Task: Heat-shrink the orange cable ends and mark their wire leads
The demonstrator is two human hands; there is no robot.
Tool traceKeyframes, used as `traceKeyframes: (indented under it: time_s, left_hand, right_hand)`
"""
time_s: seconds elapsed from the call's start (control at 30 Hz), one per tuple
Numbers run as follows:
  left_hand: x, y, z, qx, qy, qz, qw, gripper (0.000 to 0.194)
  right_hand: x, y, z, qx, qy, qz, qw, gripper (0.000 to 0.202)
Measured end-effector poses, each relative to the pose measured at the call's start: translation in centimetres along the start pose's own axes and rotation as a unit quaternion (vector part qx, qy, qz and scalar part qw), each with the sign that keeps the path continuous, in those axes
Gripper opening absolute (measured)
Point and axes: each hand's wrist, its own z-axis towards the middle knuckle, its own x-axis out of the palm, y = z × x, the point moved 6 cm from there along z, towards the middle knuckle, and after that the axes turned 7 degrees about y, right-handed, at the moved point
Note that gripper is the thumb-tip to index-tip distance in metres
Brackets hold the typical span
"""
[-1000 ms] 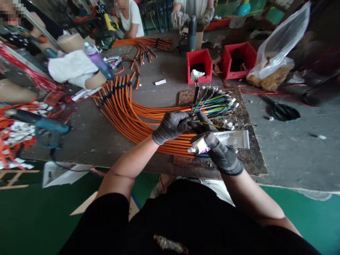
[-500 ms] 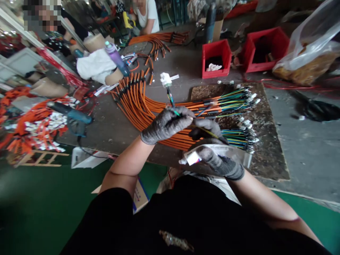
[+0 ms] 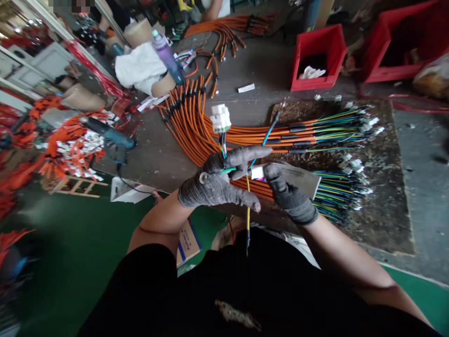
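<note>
My left hand (image 3: 213, 182), in a grey glove, holds a small wire harness. Its white connector (image 3: 220, 118) stands up above the fist on short coloured wires. The index finger stretches right and the thumb is apart below. From the hand a blue wire (image 3: 269, 134) slants up, and a yellow wire (image 3: 248, 217) hangs down past the thumb. My right hand (image 3: 286, 189), also gloved, grips a flat greyish squeeze tube (image 3: 301, 179). The tube's narrow, nozzle-like end, beside a white label (image 3: 258, 173), points at the wires near my left fingers; whether it touches them I cannot tell.
Bundled orange cables (image 3: 189, 126) with white-tipped coloured wires lie across the bench, partly on a worn board (image 3: 389, 210). Behind are red bins (image 3: 317, 83) and a purple bottle (image 3: 168, 56). A heat gun (image 3: 108, 131) lies at left. A co-worker's arm shows behind.
My left fingers have spread, and the yellow wire now hangs down while the blue one points up. My right hand has raised the tube to the wires. The view has shifted.
</note>
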Motion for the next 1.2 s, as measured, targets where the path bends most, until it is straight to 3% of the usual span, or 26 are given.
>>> traceKeyframes:
  time_s: [0.1,0.2,0.4,0.5,0.6,0.73,0.9,1.2]
  left_hand:
    - [-0.1,0.3,0.0,-0.008,-0.009,0.003,1.0,0.084]
    - [-0.2,0.4,0.0,-0.019,-0.019,-0.012,1.0,0.081]
    - [0.1,1.2,0.0,-0.016,-0.01,-0.072,0.997,0.085]
    - [-0.5,1.1,1.0,0.005,-0.033,-0.023,0.999,0.061]
    - [-1.4,0.7,2.9,0.053,-0.084,0.061,0.993,0.033]
    - [-1.7,1.5,5.1,0.044,-0.119,0.067,0.99,0.035]
    - [-1.3,1.8,5.6,0.028,-0.151,0.056,0.987,0.025]
    - [-1.2,1.1,5.4,-0.02,-0.167,0.043,0.985,0.024]
  right_hand:
    - [-1.1,2.4,0.8,-0.052,-0.035,-0.061,0.996,0.043]
    - [-1.6,3.3,0.7,-0.057,-0.033,-0.133,0.989,0.042]
    - [-0.5,2.4,0.9,-0.025,0.021,-0.028,0.999,0.044]
    - [-0.2,2.0,1.2,-0.023,0.019,0.022,0.999,0.038]
    - [-1.0,2.4,1.0,-0.04,-0.038,-0.048,0.997,0.042]
    - [-1.4,2.7,1.0,-0.018,-0.06,-0.178,0.982,0.049]
    - [-0.7,2.7,1.7,-0.033,-0.061,-0.256,0.964,0.046]
    - [-0.5,2.9,2.0,-0.044,-0.077,-0.228,0.969,0.048]
